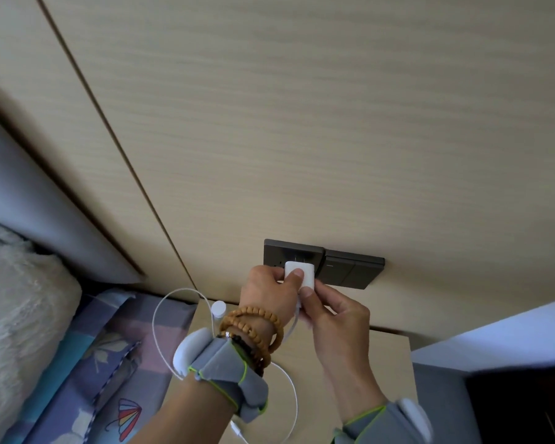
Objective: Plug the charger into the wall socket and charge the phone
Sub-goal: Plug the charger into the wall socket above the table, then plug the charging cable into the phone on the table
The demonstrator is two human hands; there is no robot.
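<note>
Hands, two: left hand [271, 291] and right hand [337, 318] both pinching one white square charger [302, 273] against one dark grey wall socket [293, 253], one white cable [161, 315] looping over pale wooden nightstand [388, 357].

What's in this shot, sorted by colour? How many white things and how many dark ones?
White: 3 - charger, cable, small round cap
Dark grey: 2 - wall socket, switch plate
Total: 5
</note>
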